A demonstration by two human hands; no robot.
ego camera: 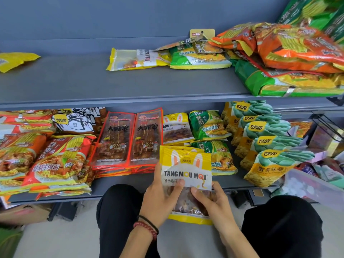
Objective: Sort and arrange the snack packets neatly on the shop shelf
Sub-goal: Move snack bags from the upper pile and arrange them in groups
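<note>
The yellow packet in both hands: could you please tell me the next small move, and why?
Probably lay the yellow packet on the lower shelf by the matching packet; left hand and right hand hold it just in front of that.

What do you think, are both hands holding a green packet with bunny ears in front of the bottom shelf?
Not green. In the head view, the left hand and right hand hold a yellow and white packet with bunny ears in front of the bottom shelf.
</note>
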